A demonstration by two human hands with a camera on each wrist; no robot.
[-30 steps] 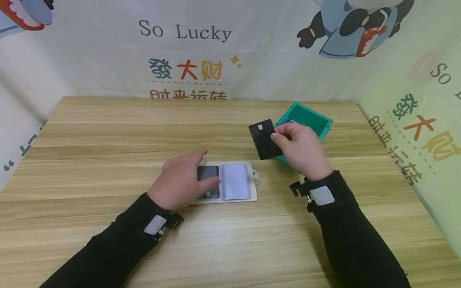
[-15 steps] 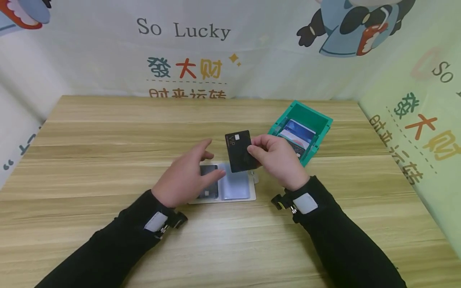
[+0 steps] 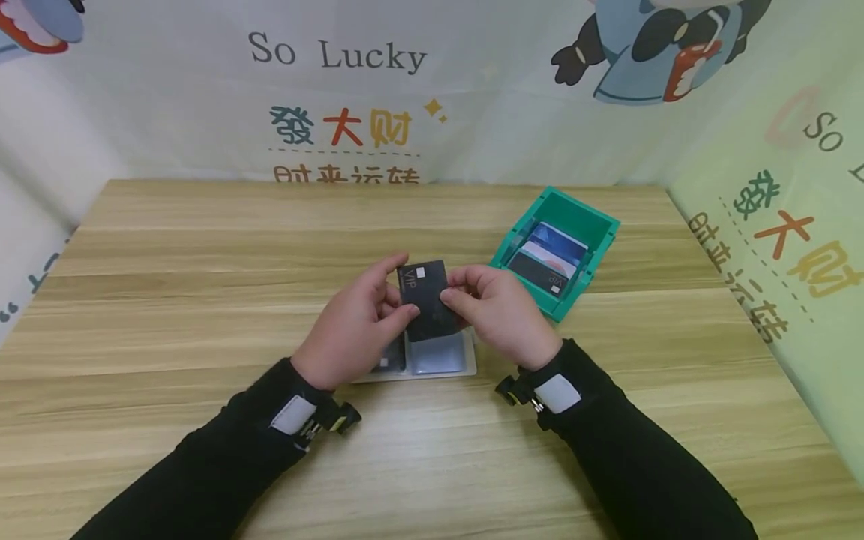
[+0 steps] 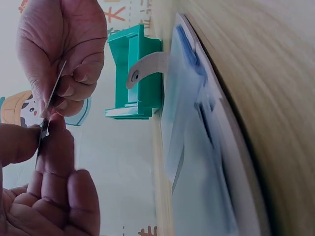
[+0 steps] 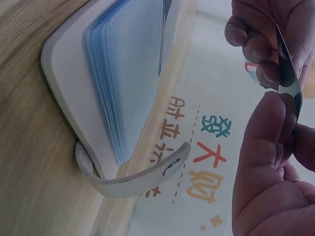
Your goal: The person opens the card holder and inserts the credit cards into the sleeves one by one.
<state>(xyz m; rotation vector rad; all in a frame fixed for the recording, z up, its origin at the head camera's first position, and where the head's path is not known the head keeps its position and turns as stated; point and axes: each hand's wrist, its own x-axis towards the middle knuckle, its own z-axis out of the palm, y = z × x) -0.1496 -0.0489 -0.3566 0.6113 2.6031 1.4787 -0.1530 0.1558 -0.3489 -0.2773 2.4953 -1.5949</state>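
Note:
Both hands hold one black VIP card (image 3: 427, 304) in the air above an open card holder (image 3: 439, 356). My left hand (image 3: 354, 326) pinches its left edge between thumb and fingers. At the other edge, my right hand (image 3: 506, 311) grips the card with thumb and curled fingers. The left wrist view shows the card (image 4: 54, 91) nearly edge-on. Clear plastic sleeves (image 5: 133, 73) fill the card holder, and a pale snap strap (image 5: 142, 184) sticks out from its side. A dark card (image 3: 393, 358) lies in the left sleeve, partly hidden by my left hand.
A green bin (image 3: 553, 307) stands to the right behind my right hand, with several cards (image 3: 556, 244) inside. The wooden table (image 3: 202, 262) ends at a printed cloth backdrop (image 3: 486, 135), and another cloth side (image 3: 776, 247) rises at the right.
My right hand has carried the black card leftward from beside the green bin to above the card holder. My left hand has lifted from the holder and taken the card's left edge.

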